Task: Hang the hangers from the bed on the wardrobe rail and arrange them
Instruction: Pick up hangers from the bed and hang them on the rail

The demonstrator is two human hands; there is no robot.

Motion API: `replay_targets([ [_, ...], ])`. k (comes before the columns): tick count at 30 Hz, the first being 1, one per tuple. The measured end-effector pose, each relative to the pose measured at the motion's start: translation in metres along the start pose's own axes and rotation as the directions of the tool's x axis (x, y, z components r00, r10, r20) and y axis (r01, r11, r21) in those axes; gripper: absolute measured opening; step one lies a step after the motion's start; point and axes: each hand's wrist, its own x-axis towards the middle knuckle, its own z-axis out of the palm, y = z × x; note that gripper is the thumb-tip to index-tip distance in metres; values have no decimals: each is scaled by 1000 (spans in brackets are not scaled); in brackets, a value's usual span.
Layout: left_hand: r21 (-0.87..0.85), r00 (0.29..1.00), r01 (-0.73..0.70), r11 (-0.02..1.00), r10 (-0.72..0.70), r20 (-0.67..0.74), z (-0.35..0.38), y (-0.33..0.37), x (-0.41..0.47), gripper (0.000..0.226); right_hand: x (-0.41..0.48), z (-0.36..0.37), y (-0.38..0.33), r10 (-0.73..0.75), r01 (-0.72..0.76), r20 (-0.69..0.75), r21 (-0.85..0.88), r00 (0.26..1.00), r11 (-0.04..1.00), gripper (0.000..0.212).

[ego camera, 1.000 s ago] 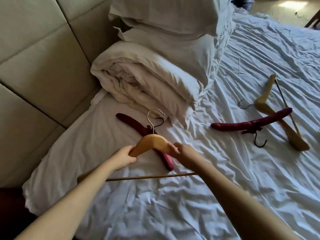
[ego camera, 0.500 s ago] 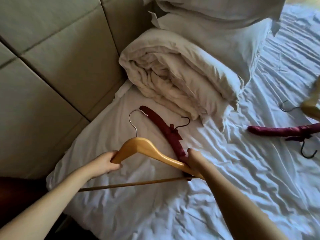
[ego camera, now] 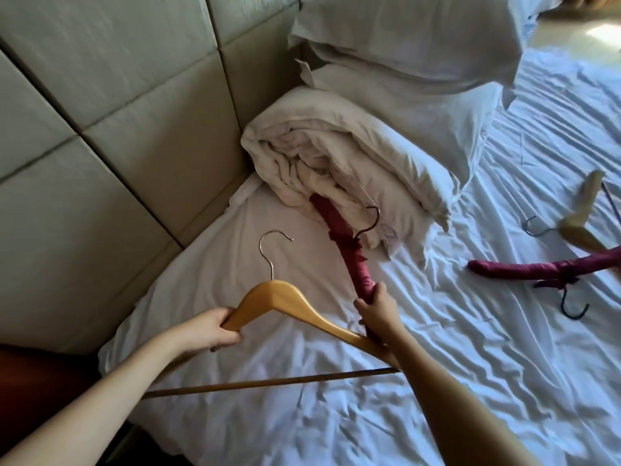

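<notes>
My left hand (ego camera: 215,327) grips the left shoulder of a wooden hanger (ego camera: 289,301) with a silver hook, held above the white bed sheet (ego camera: 437,381). My right hand (ego camera: 378,312) is closed around the near end of a red padded hanger (ego camera: 346,243) that lies on the sheet beside the folded duvet. The wooden hanger's right end passes under my right wrist. Further right lie a second red padded hanger (ego camera: 537,269) with a dark hook and another wooden hanger (ego camera: 584,223). No wardrobe rail is in view.
A folded white duvet (ego camera: 336,156) and stacked pillows (ego camera: 403,45) sit at the head of the bed. A padded beige headboard wall (ego camera: 117,129) runs along the left. A dark red object (ego camera: 40,381) shows at the lower left, beside the bed's edge.
My right hand let go of the wooden hanger's right arm and closed on the end of the red padded hanger. The view shifted left; the wooden hanger rose in my left hand.
</notes>
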Motion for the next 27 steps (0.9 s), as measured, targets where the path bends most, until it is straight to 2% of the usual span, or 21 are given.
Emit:
replay_targets([
  [6,4,998,-50,999,50,-46,-16,36,-35,18,-39,-58,-41,-124,115,-52,-155,991,981,27],
  [14,-111,952,27,993,-60,-299,-28,64,-100,12,-91,-101,-115,-311,272,-120,-260,943,926,32],
  [19,-300,875,11,954,-155,-459,-24,91,-159,14,-127,-124,-149,-455,405,-97,-322,885,856,35],
  [24,-463,777,-73,883,-240,-581,-7,117,-233,54,-172,-147,-174,-578,540,-25,-327,816,776,35],
  [25,-480,753,-110,870,-242,-612,-2,121,-250,51,-182,-150,-179,-600,566,-11,-322,800,759,35],
  [27,-498,696,-177,849,-250,-673,9,128,-281,24,-200,-155,-191,-640,614,15,-304,768,729,35],
])
